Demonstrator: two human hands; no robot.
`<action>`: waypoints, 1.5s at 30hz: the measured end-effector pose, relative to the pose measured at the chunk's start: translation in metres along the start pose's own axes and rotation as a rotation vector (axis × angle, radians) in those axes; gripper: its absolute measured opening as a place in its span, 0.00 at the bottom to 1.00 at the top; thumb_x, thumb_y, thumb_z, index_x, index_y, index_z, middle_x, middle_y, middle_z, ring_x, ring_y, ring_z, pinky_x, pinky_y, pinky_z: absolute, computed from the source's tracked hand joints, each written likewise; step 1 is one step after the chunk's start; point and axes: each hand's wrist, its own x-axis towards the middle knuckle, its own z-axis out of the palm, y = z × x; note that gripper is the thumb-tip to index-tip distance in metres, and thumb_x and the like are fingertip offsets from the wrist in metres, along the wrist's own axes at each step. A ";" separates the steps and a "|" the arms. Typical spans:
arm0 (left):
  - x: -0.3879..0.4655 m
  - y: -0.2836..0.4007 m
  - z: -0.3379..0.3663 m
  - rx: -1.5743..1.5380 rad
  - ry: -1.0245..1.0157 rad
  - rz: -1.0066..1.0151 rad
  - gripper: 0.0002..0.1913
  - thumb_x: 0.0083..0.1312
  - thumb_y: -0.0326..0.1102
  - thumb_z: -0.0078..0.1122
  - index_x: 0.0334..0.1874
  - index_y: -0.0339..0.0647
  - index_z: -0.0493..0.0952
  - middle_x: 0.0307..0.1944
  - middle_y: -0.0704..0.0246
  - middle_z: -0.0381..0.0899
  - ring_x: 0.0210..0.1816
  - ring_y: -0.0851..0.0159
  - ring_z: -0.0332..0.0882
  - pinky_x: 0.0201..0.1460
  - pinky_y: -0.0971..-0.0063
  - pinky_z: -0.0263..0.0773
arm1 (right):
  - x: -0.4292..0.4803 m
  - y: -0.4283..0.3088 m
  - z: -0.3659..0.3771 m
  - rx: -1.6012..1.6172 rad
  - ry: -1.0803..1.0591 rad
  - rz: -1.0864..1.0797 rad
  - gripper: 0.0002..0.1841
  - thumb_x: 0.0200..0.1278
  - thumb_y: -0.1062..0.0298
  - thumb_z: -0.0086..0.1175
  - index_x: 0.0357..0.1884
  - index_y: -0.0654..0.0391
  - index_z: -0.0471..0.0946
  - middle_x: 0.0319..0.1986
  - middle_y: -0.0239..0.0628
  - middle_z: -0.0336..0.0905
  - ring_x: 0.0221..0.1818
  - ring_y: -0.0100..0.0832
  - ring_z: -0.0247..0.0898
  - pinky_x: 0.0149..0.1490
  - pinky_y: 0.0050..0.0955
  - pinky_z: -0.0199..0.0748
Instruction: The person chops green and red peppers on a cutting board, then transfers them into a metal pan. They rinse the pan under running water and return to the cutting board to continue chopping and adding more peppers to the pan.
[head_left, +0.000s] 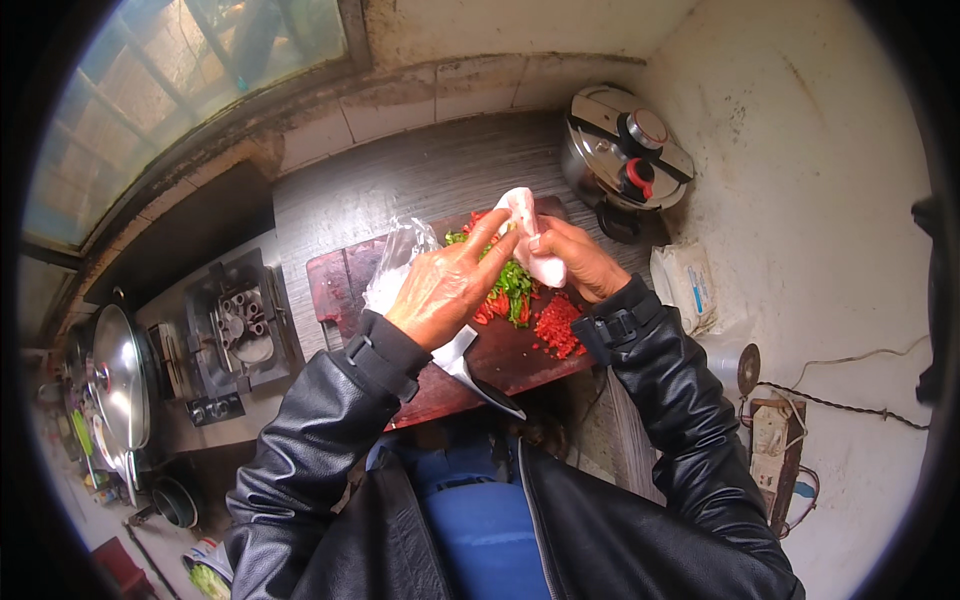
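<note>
Above the wooden cutting board, my right hand grips a pale pink piece of raw meat. Two spread fingers of my left hand touch the meat's left side, by a small greenish bit; its thumb is hidden, so I cannot tell whether it grips. Below the meat lie sliced green peppers, mixed with red strips. Finely chopped red pepper forms a pile nearer my right wrist. A knife rests at the board's near edge, partly under my left wrist. Behind that hand is a clear plastic bag.
A steel pressure cooker stands at the back right, with a white packet near it. On the left are a gas burner and a lidded pan. A power strip and cables are against the right wall.
</note>
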 end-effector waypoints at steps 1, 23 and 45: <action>0.002 -0.001 0.004 0.004 0.003 0.050 0.28 0.61 0.24 0.58 0.66 0.39 0.72 0.67 0.60 0.71 0.44 0.53 0.86 0.41 0.64 0.83 | -0.001 0.000 0.000 -0.008 0.010 0.011 0.30 0.65 0.61 0.55 0.67 0.64 0.70 0.55 0.37 0.77 0.56 0.28 0.75 0.61 0.26 0.72; 0.011 0.010 0.035 -0.038 -0.001 -0.037 0.33 0.61 0.22 0.58 0.71 0.47 0.68 0.62 0.60 0.73 0.36 0.49 0.86 0.34 0.60 0.83 | -0.022 0.012 -0.041 0.433 -0.095 0.084 0.29 0.66 0.50 0.53 0.60 0.63 0.75 0.43 0.41 0.84 0.39 0.33 0.81 0.39 0.30 0.78; -0.055 -0.039 -0.031 -0.083 0.151 -0.170 0.20 0.50 0.14 0.60 0.47 0.31 0.78 0.40 0.52 0.78 0.40 0.42 0.79 0.44 0.59 0.76 | -0.043 0.015 -0.022 0.424 -0.004 -0.037 0.29 0.66 0.52 0.55 0.60 0.66 0.74 0.44 0.43 0.84 0.41 0.35 0.83 0.45 0.31 0.80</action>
